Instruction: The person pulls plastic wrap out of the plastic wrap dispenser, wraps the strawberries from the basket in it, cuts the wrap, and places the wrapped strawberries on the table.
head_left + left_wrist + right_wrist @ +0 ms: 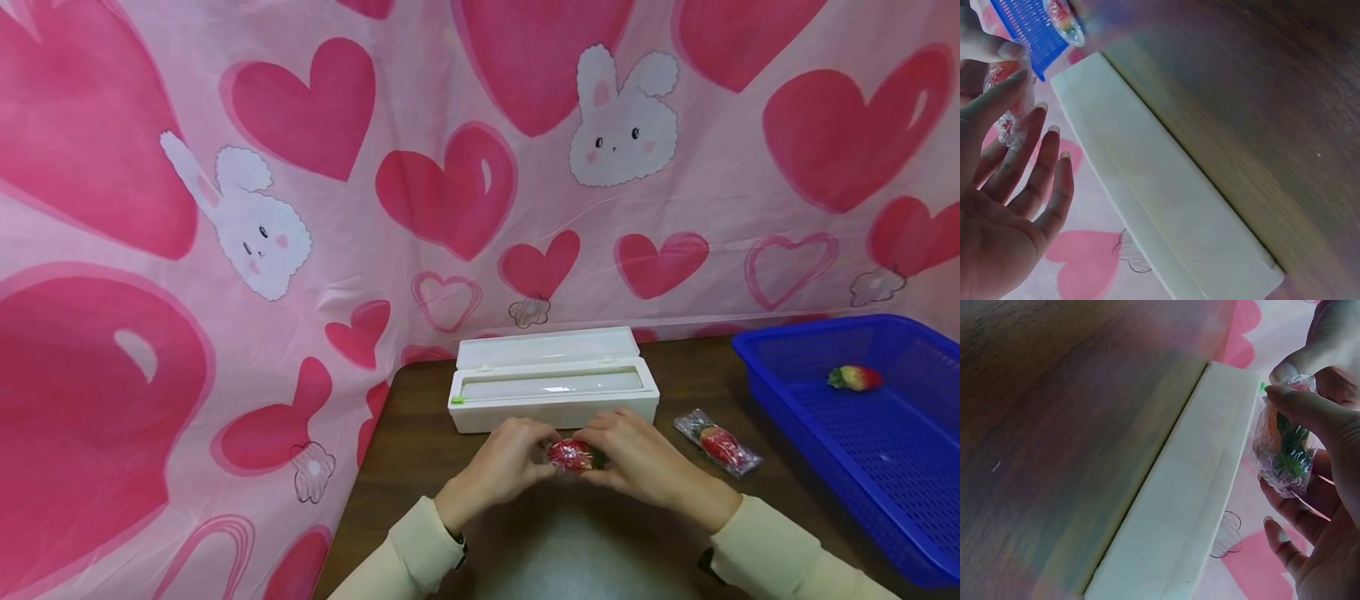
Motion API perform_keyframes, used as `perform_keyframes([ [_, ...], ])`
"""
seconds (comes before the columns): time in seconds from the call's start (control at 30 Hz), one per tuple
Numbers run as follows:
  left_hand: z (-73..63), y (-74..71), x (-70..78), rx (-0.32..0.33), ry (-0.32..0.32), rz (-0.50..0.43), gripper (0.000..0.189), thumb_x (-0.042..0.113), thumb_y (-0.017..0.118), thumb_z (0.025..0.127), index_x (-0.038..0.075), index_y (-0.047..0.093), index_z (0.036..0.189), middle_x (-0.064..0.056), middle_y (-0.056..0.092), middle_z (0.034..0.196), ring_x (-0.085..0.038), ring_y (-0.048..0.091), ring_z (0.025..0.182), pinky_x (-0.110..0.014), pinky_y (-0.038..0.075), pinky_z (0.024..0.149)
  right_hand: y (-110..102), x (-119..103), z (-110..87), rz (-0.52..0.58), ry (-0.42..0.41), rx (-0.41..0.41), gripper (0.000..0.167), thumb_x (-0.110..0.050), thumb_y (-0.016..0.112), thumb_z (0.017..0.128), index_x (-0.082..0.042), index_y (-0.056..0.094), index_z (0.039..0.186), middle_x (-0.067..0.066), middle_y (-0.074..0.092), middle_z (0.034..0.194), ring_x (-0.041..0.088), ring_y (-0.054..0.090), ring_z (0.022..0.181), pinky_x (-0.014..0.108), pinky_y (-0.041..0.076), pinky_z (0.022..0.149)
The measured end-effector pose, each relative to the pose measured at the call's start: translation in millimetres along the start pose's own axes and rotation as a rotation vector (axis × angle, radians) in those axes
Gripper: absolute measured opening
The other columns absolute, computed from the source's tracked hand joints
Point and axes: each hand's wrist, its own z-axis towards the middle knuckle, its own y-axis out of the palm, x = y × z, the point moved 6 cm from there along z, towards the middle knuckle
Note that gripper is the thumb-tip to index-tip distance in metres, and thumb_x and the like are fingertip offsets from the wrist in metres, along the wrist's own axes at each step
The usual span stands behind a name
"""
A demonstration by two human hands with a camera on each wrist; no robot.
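A red strawberry (570, 456) wrapped in clear cling film is held between both hands, just in front of the white box. My left hand (506, 460) pinches its red end with thumb and fingers. On the leafy side, my right hand (637, 461) grips it the same way. Crinkled film bunches around the green leaves (1294, 447) in the right wrist view. Behind the hands stands a long white cling film box (555, 414) with its lid raised and a roll inside. Another wrapped strawberry (723, 446) lies on the table, to the right of the right hand.
On the right stands a blue plastic basket (798, 408) with one unwrapped strawberry (858, 377) inside. A brown wooden table (405, 450) carries everything. Pink cloth (360, 275) with hearts and rabbits hangs behind it and along its left side.
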Motion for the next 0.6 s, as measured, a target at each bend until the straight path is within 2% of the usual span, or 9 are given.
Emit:
perform_keyframes([
  [0.1, -0.8, -3.4, -1.6, 0.003, 0.007, -0.032, 0.030, 0.020, 0.087, 0.082, 0.013, 0.075, 0.108, 0.009, 0.072, 0.097, -0.009, 0.068, 0.089, -0.015, 0.050, 0.077, -4.2, 0.6, -1.6, -0.009, 0.004, 0.007, 0.038, -0.039, 0.092, 0.073, -0.017, 0.076, 0.100, -0.010, 0.068, 0.091, 0.006, 0.059, 0.082, 0.035, 0.045, 0.076],
  [0.23, -8.7, -14.7, -13.2, 0.043, 0.005, -0.045, 0.042, 0.024, 0.087, 0.083, 0.008, 0.071, 0.119, 0.000, 0.073, 0.110, -0.013, 0.069, 0.101, -0.025, 0.054, 0.088, -14.4, 4.3, -7.8, -0.040, 0.012, 0.040, 0.040, -0.038, 0.092, 0.072, -0.017, 0.076, 0.103, -0.008, 0.071, 0.095, 0.011, 0.064, 0.088, 0.039, 0.050, 0.081],
  [0.33, -20.4, -28.4, -32.2, 0.096, -0.041, 0.005, 0.045, 0.023, 0.083, 0.087, 0.004, 0.068, 0.125, -0.007, 0.071, 0.120, -0.020, 0.067, 0.111, -0.037, 0.054, 0.096, -24.6, 11.3, -14.2, -0.062, 0.033, 0.071, 0.039, -0.036, 0.093, 0.071, -0.018, 0.076, 0.102, -0.010, 0.071, 0.094, 0.011, 0.066, 0.089, 0.041, 0.051, 0.081],
  [0.43, -35.0, -41.1, -56.7, 0.136, -0.115, 0.097, 0.047, 0.023, 0.080, 0.090, 0.001, 0.066, 0.129, -0.010, 0.067, 0.127, -0.025, 0.064, 0.119, -0.044, 0.051, 0.100, -35.1, 22.7, -22.8, -0.097, 0.081, 0.091, 0.036, -0.036, 0.093, 0.070, -0.021, 0.075, 0.097, -0.015, 0.069, 0.087, 0.007, 0.064, 0.082, 0.035, 0.048, 0.075],
  [0.5, -44.9, -45.3, -73.0, 0.133, -0.170, 0.152, 0.051, 0.021, 0.079, 0.090, -0.001, 0.063, 0.133, -0.013, 0.063, 0.135, -0.029, 0.060, 0.125, -0.046, 0.049, 0.104, -40.9, 31.5, -31.3, -0.128, 0.129, 0.087, 0.034, -0.037, 0.093, 0.070, -0.022, 0.073, 0.093, -0.015, 0.067, 0.082, 0.006, 0.060, 0.077, 0.034, 0.044, 0.070],
  [0.6, -56.6, -45.2, -92.6, 0.092, -0.237, 0.171, 0.057, 0.017, 0.075, 0.093, -0.006, 0.055, 0.141, -0.020, 0.053, 0.146, -0.034, 0.053, 0.134, -0.048, 0.044, 0.109, -43.6, 48.0, -46.4, -0.162, 0.241, 0.016, 0.031, -0.039, 0.092, 0.071, -0.022, 0.073, 0.088, -0.017, 0.063, 0.076, 0.007, 0.054, 0.071, 0.033, 0.042, 0.067],
])
